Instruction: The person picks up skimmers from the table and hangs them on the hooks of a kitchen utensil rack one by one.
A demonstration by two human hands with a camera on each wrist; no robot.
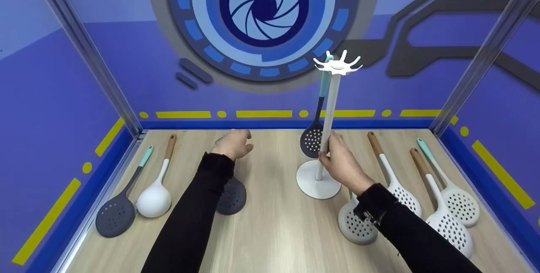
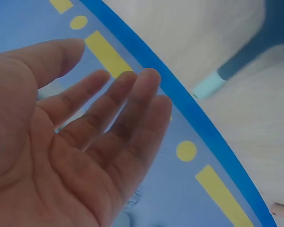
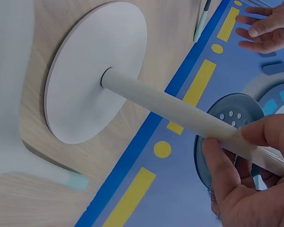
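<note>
On the pale wood-grain tabletop (image 1: 270, 235), we have a white, round-based utensil stand (image 1: 329, 112) upright, its long pole vertical and its hooked crown pointing up. Our right hand (image 1: 342, 163) pinches the lower pole between thumb and fingers. Behind, a teal-handled, dark grey perforated skimmer (image 1: 314, 130) hangs head down. Our left hand (image 1: 233, 143) holds nothing, fingers loosely extended.

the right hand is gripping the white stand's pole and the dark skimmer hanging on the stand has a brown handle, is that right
The handle colour is wrong: the right hand is gripping the white stand by its pole, but the dark skimmer hanging on it has a mint-green handle, as the head view shows.
</note>
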